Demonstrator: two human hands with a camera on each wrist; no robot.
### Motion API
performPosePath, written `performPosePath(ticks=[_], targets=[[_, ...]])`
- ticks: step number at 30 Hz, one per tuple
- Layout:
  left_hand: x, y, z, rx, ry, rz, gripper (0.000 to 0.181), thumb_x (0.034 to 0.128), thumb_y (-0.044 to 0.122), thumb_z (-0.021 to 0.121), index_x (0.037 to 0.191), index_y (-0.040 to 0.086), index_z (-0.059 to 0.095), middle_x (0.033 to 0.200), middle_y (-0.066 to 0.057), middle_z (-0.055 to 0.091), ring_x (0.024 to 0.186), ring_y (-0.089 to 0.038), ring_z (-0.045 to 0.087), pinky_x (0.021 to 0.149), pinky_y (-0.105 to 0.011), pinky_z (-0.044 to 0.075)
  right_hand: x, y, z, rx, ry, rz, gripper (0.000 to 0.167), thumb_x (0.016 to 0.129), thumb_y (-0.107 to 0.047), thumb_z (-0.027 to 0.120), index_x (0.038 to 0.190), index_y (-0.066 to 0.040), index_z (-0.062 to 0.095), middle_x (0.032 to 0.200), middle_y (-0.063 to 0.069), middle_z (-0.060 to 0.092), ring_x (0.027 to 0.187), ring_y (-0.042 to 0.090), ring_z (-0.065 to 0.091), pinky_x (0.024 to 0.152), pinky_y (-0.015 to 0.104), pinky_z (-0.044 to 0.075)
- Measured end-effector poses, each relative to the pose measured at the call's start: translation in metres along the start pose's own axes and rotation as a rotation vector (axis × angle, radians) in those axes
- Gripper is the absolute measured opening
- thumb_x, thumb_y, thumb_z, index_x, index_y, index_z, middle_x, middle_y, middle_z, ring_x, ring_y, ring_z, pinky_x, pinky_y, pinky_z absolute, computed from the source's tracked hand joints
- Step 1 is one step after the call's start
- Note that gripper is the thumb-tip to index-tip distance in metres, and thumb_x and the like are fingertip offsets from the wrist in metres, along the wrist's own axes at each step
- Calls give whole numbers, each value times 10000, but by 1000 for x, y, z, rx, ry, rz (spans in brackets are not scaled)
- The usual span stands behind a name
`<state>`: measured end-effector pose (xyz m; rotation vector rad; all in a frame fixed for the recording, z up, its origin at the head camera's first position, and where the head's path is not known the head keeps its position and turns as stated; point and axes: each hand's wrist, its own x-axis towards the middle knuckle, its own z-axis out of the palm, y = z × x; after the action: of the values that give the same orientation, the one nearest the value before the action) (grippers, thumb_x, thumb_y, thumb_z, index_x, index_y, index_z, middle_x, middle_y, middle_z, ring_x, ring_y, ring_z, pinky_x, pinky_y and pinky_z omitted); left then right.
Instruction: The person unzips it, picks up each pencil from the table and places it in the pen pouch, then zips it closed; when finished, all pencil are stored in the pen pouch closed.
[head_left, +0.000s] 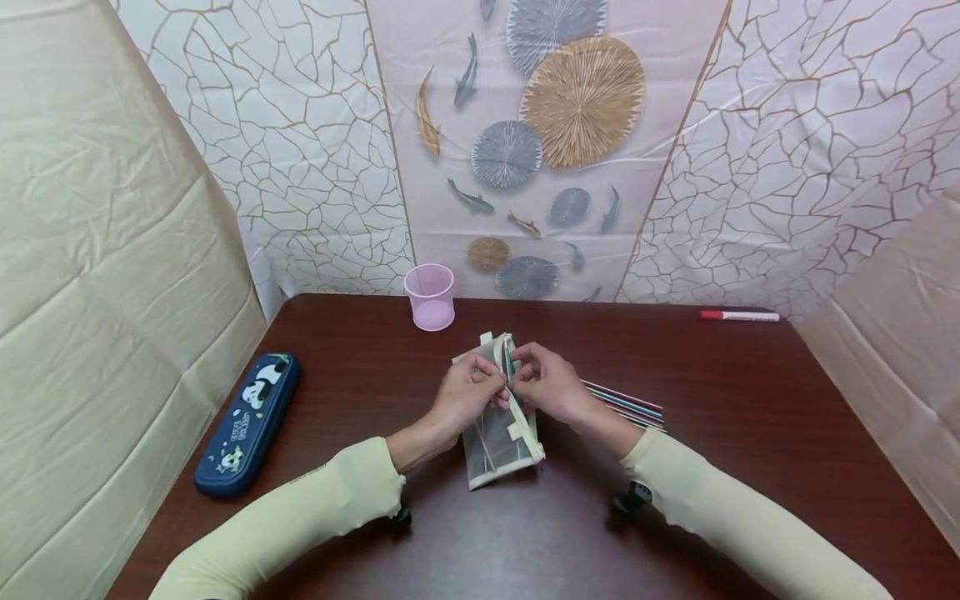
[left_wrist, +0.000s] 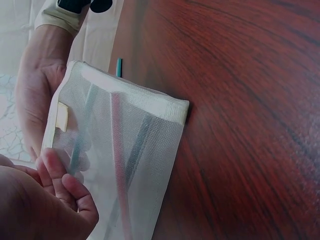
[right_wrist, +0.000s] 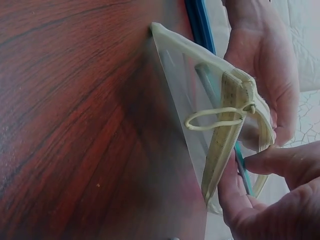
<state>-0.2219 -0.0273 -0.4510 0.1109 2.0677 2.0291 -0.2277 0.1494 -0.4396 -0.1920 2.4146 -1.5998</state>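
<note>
A translucent mesh zip pouch [head_left: 487, 471] with cream edging stands tilted above the table between both hands. My left hand [head_left: 467, 392] pinches its zippered edge. My right hand [head_left: 551, 385] pinches a teal pencil [right_wrist: 244, 170] between thumb and fingers at the open zipper, the pencil lying partly inside. Through the mesh in the left wrist view show a pink pencil [left_wrist: 119, 155] and a dark pencil [left_wrist: 139, 150]. A cord loop [right_wrist: 212, 120] hangs from the zipper end in the right wrist view.
Several more pencils [head_left: 630, 407] lie on the table [head_left: 360, 350] beside the right forearm. A navy panda pencil case [head_left: 247, 425] is at the left, a pink cup [head_left: 431, 300] at the back edge, and a red-capped white marker [head_left: 738, 316] at the back right.
</note>
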Motion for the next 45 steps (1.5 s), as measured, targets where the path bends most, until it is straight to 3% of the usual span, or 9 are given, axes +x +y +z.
performPosePath(ticks=[7, 15, 21, 25, 31, 39, 45], targets=[[0, 0, 0, -14, -17, 8, 119, 958, 22, 610, 1065, -12, 572, 707, 10, 694, 621, -77, 697, 673, -238, 620, 5, 4, 0, -44, 5, 20, 446, 962, -27, 659, 1392, -3, 544, 1030, 180, 741, 794, 226, 726, 677, 341, 643], [0, 1, -4, -8, 0, 26, 100, 960, 31, 622, 1043, 1, 576, 701, 5, 696, 608, -80, 699, 672, -249, 625, 8, 4, -13, -78, 97, -53, 435, 974, -125, 729, 1352, -9, 550, 1030, 198, 746, 711, 266, 752, 657, 475, 660], [0, 2, -7, -32, 8, 41, 95, 944, 14, 616, 1029, -4, 577, 694, 5, 690, 598, -80, 694, 668, -253, 628, 5, 10, -35, -147, 175, -109, 370, 987, -169, 726, 1313, -72, 579, 1035, 170, 747, 848, 338, 757, 689, 463, 664], [-1, 2, -9, -39, 18, 45, 81, 942, 7, 592, 1015, 29, 562, 700, -1, 682, 599, -87, 687, 683, -269, 620, 2, 16, -54, -160, 214, -105, 348, 998, -182, 719, 1302, -69, 593, 1090, 186, 737, 925, 413, 750, 698, 459, 668], [-3, 3, -10, -53, 33, 60, 87, 966, 8, 557, 987, 85, 522, 729, -9, 641, 608, -91, 660, 714, -302, 587, -2, 26, -82, -183, 251, -79, 325, 1016, -184, 696, 1287, -31, 602, 1157, 227, 709, 955, 367, 751, 719, 435, 676], [-4, 1, -11, -141, 48, 57, 88, 989, -4, 536, 1014, 78, 514, 740, 13, 625, 660, -85, 627, 744, -307, 577, -7, 43, -117, -301, 237, -28, 376, 1035, -258, 676, 1315, -15, 614, 1213, 215, 711, 1007, 390, 750, 799, 464, 666], [-5, 3, -13, -149, 67, 52, 109, 989, 7, 554, 995, 110, 521, 731, 20, 629, 655, -80, 625, 734, -290, 568, -5, 58, -136, -469, 204, -17, 319, 1012, -267, 701, 1259, -68, 676, 1142, 163, 751, 983, 317, 713, 776, 342, 574]])
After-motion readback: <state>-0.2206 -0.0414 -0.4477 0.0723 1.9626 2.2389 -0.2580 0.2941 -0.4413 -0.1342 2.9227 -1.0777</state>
